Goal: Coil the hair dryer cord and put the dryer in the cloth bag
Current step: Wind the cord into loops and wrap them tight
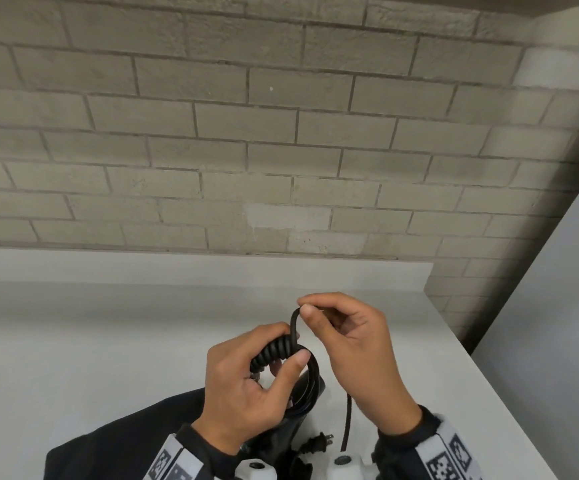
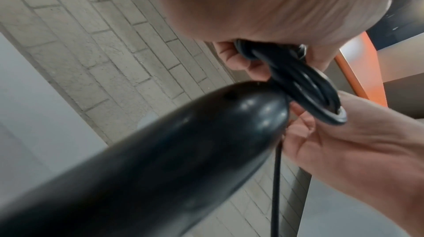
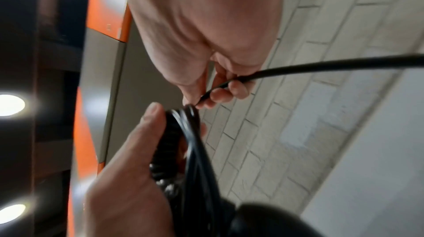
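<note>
Two hands, one cord: left hand [image 1: 246, 386] clamped round coiled cord [image 1: 274, 351], right hand [image 1: 357, 344] pinching its free run.

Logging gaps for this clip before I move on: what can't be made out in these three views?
- Hair dryer: its nozzle end is cut off by the left wrist view's edge; in the head view the left hand covers it.
- Cord: how many loops are wound is hidden inside the left hand's grip.
- Cloth bag: its opening is cut off by the head view's bottom edge.
- Plug: small; the cord's run to it passes behind the right hand.
</note>
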`<action>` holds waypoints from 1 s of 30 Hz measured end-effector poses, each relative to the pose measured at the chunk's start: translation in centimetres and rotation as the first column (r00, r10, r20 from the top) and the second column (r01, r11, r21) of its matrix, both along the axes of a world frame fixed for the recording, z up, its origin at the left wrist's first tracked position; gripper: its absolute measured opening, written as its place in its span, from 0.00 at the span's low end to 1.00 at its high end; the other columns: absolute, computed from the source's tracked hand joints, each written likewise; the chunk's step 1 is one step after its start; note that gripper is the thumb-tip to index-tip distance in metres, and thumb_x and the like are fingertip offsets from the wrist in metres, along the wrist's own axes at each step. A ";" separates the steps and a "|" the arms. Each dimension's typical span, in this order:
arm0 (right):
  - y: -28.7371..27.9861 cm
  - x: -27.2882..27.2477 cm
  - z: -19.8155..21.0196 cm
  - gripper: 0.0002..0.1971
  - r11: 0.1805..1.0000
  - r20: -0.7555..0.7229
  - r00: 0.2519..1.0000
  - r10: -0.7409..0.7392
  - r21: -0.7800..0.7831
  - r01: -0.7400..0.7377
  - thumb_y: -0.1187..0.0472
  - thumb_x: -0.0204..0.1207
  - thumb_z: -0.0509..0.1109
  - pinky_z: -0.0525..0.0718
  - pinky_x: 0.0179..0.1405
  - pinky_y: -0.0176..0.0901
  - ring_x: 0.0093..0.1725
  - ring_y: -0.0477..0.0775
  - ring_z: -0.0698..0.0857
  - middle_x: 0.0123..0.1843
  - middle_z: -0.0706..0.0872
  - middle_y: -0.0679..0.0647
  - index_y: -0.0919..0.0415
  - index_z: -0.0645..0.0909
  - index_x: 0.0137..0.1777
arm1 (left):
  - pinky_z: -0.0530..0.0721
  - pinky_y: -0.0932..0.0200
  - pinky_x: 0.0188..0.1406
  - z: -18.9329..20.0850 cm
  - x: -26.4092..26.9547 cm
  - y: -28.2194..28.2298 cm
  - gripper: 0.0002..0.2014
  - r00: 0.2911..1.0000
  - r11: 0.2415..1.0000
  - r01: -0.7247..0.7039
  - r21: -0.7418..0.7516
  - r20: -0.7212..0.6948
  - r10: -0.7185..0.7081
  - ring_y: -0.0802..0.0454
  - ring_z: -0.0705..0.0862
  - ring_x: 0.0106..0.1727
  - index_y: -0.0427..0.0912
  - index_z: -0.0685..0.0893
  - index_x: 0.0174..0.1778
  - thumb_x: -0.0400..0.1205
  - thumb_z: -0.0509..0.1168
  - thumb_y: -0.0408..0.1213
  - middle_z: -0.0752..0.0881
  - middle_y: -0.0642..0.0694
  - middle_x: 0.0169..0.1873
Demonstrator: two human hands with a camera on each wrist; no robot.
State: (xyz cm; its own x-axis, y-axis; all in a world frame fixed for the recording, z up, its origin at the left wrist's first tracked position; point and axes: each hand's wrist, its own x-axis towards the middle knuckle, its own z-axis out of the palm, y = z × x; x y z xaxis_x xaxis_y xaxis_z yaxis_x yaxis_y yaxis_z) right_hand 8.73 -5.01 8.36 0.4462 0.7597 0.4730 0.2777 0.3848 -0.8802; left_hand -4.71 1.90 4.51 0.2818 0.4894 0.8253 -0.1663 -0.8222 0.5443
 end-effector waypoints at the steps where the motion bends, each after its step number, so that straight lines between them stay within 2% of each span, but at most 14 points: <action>1: 0.1 -0.2 -0.6 0.04 1.000 -0.070 0.998 -0.009 0.001 0.009 0.61 0.73 0.76 0.84 0.44 0.39 0.39 0.46 0.88 0.41 0.92 0.50 0.58 0.90 0.46 | 0.78 0.75 0.33 0.0 0.1 -0.1 0.11 1.000 1.000 -0.011 0.011 0.015 0.011 0.66 0.83 0.30 0.46 0.87 0.47 0.80 0.70 0.51 0.87 0.59 0.34; 3: 0.1 -0.9 -1.8 0.04 1.000 -0.186 0.983 -0.010 -0.004 0.009 0.60 0.73 0.77 0.86 0.43 0.47 0.36 0.51 0.86 0.39 0.91 0.54 0.59 0.89 0.44 | 0.81 0.69 0.31 0.0 0.2 -0.2 0.12 0.998 0.999 -0.040 0.034 0.053 0.038 0.65 0.84 0.31 0.48 0.86 0.48 0.81 0.68 0.52 0.87 0.58 0.35; 5: -0.2 -1.7 -3.2 0.08 0.999 -0.274 0.961 0.034 -0.012 -0.039 0.55 0.75 0.77 0.87 0.52 0.64 0.45 0.61 0.89 0.44 0.92 0.59 0.60 0.89 0.47 | 0.84 0.60 0.29 -0.1 0.3 -0.3 0.12 0.994 0.997 -0.070 0.040 0.091 0.066 0.62 0.86 0.32 0.47 0.86 0.48 0.82 0.67 0.53 0.88 0.57 0.34; 7: -0.7 -2.2 -4.3 0.18 0.995 -0.318 0.943 0.099 0.000 -0.104 0.45 0.73 0.75 0.83 0.61 0.68 0.54 0.66 0.89 0.50 0.91 0.65 0.59 0.89 0.52 | 0.85 0.57 0.29 -0.2 0.4 -0.3 0.12 0.990 0.995 -0.099 0.019 0.107 0.096 0.60 0.88 0.33 0.47 0.86 0.49 0.83 0.67 0.53 0.89 0.56 0.35; 9: -1.2 -2.4 -4.9 0.25 0.988 -0.313 0.939 0.142 -0.005 -0.152 0.39 0.69 0.76 0.83 0.58 0.59 0.52 0.62 0.87 0.48 0.89 0.68 0.57 0.88 0.57 | 0.86 0.58 0.30 -0.2 0.4 -0.2 0.12 0.986 0.992 -0.123 -0.026 0.109 0.125 0.60 0.89 0.34 0.47 0.86 0.49 0.83 0.66 0.53 0.89 0.57 0.34; 10: -1.4 -2.3 -5.0 0.24 0.987 -0.291 0.945 0.150 -0.020 -0.162 0.41 0.68 0.78 0.83 0.54 0.52 0.48 0.60 0.86 0.46 0.89 0.67 0.55 0.88 0.58 | 0.86 0.59 0.31 -0.2 0.4 -0.2 0.12 0.984 0.989 -0.138 -0.057 0.106 0.143 0.60 0.89 0.35 0.48 0.86 0.49 0.83 0.66 0.53 0.89 0.56 0.34; 11: -1.6 -2.3 -5.0 0.21 0.986 -0.268 0.952 0.148 -0.041 -0.165 0.46 0.67 0.81 0.85 0.51 0.48 0.46 0.58 0.86 0.46 0.90 0.63 0.53 0.88 0.58 | 0.86 0.62 0.33 -0.2 0.4 -0.2 0.12 0.982 0.984 -0.150 -0.092 0.100 0.159 0.61 0.89 0.35 0.49 0.86 0.48 0.83 0.66 0.54 0.89 0.57 0.35; 13: -1.8 -2.4 -4.9 0.17 0.982 -0.226 0.965 0.130 -0.102 -0.156 0.62 0.69 0.80 0.88 0.54 0.49 0.50 0.61 0.88 0.50 0.91 0.58 0.50 0.88 0.57 | 0.84 0.70 0.38 0.0 0.4 -0.1 0.10 0.984 0.975 -0.142 -0.171 0.086 0.159 0.62 0.89 0.38 0.52 0.86 0.47 0.82 0.67 0.54 0.89 0.60 0.36; 16: -2.1 -2.1 -4.2 0.16 0.976 -0.158 0.982 0.107 -0.171 -0.133 0.69 0.72 0.78 0.87 0.57 0.48 0.53 0.57 0.89 0.51 0.92 0.55 0.48 0.89 0.54 | 0.82 0.75 0.43 0.2 0.7 -0.3 0.07 0.990 0.952 -0.106 -0.288 0.058 0.128 0.62 0.90 0.42 0.52 0.86 0.48 0.78 0.70 0.49 0.90 0.59 0.41; 22: -2.1 -1.0 -3.1 0.16 0.981 -0.018 0.995 0.094 -0.169 -0.096 0.70 0.72 0.77 0.85 0.57 0.46 0.52 0.51 0.89 0.48 0.92 0.50 0.48 0.88 0.53 | 0.84 0.70 0.47 0.9 0.8 -0.4 0.09 0.997 0.843 0.061 -0.534 0.068 -0.029 0.57 0.90 0.46 0.49 0.90 0.48 0.75 0.74 0.46 0.92 0.53 0.41; 25: -2.2 -1.4 -3.3 0.17 0.986 0.090 0.996 -0.004 -0.164 0.019 0.64 0.71 0.79 0.79 0.55 0.37 0.55 0.46 0.87 0.49 0.91 0.42 0.42 0.85 0.54 | 0.84 0.68 0.48 1.1 0.8 -0.5 0.11 0.995 0.808 0.088 -0.583 0.098 -0.038 0.55 0.90 0.47 0.48 0.90 0.48 0.73 0.73 0.48 0.92 0.51 0.42; 27: -2.1 -1.8 -3.8 0.20 0.971 0.225 0.958 -0.179 -0.115 0.209 0.57 0.69 0.81 0.76 0.55 0.32 0.58 0.43 0.82 0.54 0.86 0.36 0.38 0.80 0.56 | 0.84 0.70 0.47 1.2 0.9 -0.6 0.10 0.993 0.801 0.079 -0.593 0.121 -0.009 0.57 0.90 0.45 0.48 0.90 0.48 0.74 0.73 0.46 0.92 0.51 0.41; 29: -1.9 -2.2 -4.3 0.20 0.932 0.444 0.826 -0.346 0.060 0.358 0.53 0.70 0.78 0.75 0.55 0.29 0.56 0.41 0.79 0.57 0.81 0.33 0.40 0.76 0.58 | 0.84 0.71 0.46 1.3 1.1 -0.9 0.08 0.989 0.799 0.078 -0.596 0.146 0.013 0.58 0.90 0.43 0.47 0.90 0.47 0.74 0.73 0.44 0.92 0.52 0.40; 30: -1.7 -2.4 -4.6 0.18 0.918 0.543 0.746 -0.385 0.145 0.368 0.54 0.72 0.76 0.77 0.53 0.32 0.54 0.40 0.79 0.55 0.80 0.34 0.43 0.76 0.60 | 0.83 0.72 0.45 1.3 1.2 -1.0 0.08 0.988 0.800 0.076 -0.595 0.156 0.022 0.59 0.90 0.43 0.47 0.90 0.47 0.75 0.73 0.43 0.92 0.52 0.39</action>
State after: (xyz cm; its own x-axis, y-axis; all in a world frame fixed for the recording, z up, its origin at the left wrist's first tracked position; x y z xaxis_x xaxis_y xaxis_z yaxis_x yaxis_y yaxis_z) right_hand 6.36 -6.73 3.76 0.3504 0.5697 0.7434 0.8372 0.1654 -0.5214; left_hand -3.55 0.90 5.84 0.2017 0.8925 0.4035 -0.3014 -0.3354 0.8925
